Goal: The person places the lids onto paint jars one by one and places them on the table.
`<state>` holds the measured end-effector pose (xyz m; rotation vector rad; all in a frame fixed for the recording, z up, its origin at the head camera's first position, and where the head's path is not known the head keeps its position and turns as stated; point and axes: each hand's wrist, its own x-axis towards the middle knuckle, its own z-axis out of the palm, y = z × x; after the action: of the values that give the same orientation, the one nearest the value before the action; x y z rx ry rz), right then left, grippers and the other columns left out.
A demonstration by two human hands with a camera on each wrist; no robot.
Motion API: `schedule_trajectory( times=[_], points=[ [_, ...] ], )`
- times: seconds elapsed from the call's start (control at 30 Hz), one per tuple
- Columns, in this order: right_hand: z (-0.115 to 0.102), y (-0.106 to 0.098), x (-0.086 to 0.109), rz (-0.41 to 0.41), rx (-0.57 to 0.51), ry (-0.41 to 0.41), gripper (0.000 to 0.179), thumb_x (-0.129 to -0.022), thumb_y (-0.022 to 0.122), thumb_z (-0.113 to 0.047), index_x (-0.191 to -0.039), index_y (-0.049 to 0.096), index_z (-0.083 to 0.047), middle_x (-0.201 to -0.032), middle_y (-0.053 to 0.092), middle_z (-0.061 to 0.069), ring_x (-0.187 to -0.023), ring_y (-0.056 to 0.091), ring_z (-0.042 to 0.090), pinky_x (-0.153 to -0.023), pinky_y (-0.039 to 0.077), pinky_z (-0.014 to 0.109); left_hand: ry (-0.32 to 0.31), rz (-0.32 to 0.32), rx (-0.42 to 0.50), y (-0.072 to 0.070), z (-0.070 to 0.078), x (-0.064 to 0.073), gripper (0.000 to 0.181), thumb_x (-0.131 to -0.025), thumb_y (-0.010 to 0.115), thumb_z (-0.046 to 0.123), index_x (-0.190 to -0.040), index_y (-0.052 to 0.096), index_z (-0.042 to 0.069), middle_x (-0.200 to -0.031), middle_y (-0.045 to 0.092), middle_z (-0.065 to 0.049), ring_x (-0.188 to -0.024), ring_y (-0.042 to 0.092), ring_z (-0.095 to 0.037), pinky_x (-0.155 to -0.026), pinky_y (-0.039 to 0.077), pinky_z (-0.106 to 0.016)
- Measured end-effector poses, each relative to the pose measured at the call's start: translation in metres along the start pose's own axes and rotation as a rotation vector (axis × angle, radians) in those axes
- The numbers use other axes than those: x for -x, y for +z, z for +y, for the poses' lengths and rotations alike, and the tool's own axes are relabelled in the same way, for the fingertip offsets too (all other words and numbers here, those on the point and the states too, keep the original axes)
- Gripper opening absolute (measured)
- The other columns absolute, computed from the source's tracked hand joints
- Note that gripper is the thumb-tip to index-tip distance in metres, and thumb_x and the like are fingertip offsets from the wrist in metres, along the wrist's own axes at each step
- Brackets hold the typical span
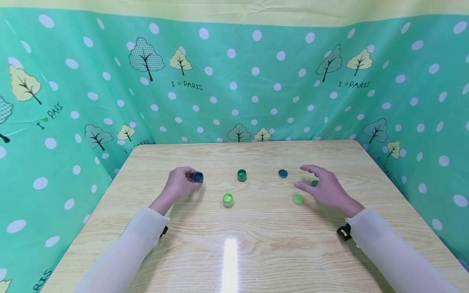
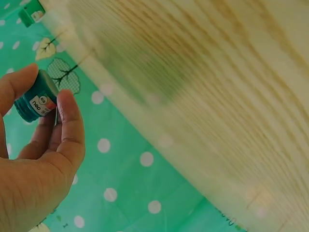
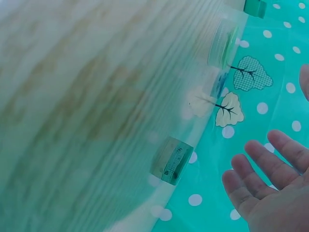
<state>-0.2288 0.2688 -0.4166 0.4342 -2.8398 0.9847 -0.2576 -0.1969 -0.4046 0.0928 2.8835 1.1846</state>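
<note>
Left hand (image 1: 180, 182) has the dark blue jar (image 1: 198, 177) pinched at the fingertips: thumb (image 2: 18, 86) on one side, index finger (image 2: 70, 121) on the other, remaining fingers curled in below without a clear view of contact. Jar sits tilted between the pads, white label (image 2: 42, 105) partly exposed, open mouth toward the head camera. Can't tell if it touches the table (image 1: 278, 244). Right hand (image 1: 326, 188) holds nothing: fingers extended and spread, thumb well apart from index, gap facing left. Dark green lid (image 1: 314, 183) shows in that gap in the head view, partly hidden by the hand; can't tell if there's contact. Light green lid (image 1: 298, 199) lies just below the thumb tip in that view, blue lid (image 1: 283, 173) left of the fingertips, both clear of the hand. Green jar (image 1: 242, 175) and light green jar (image 1: 228, 200) stand uncapped between the hands, untouched, the light green one nearer the person.
</note>
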Motion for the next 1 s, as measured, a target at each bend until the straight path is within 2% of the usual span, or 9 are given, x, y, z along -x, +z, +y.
schedule_trajectory(
  times=[0.23,0.53,1.0],
  points=[
    [-0.001,0.001,-0.004,-0.011,0.004,0.019,0.074,-0.094,0.07,-0.054,-0.148,0.051,-0.006,-0.149,0.052,0.019,-0.131,0.048,0.051,-0.103,0.043,0.065,0.049,-0.009,-0.003,0.0,0.007,0.015,0.029,-0.085,0.084,0.011,-0.11,0.071,0.003,-0.099,0.071,-0.01,-0.09,0.066,-0.023,-0.083,0.057,-0.039],
    [-0.002,0.004,-0.011,0.0,-0.009,0.004,0.068,-0.093,0.073,-0.048,-0.143,0.055,-0.005,-0.142,0.057,0.019,-0.126,0.054,0.045,-0.102,0.045,0.06,0.093,-0.018,0.021,0.005,0.018,0.03,0.03,-0.082,0.086,0.008,-0.109,0.072,0.003,-0.093,0.07,-0.007,-0.084,0.065,-0.02,-0.078,0.058,-0.036],
    [-0.008,0.009,-0.026,-0.048,0.005,0.023,0.065,-0.094,0.076,-0.04,-0.143,0.055,-0.002,-0.14,0.059,0.02,-0.125,0.054,0.043,-0.1,0.047,0.058,0.152,-0.068,0.039,0.012,0.035,0.052,0.029,-0.08,0.087,0.005,-0.106,0.074,0.005,-0.089,0.069,-0.005,-0.078,0.063,-0.017,-0.073,0.057,-0.031]
  ],
)
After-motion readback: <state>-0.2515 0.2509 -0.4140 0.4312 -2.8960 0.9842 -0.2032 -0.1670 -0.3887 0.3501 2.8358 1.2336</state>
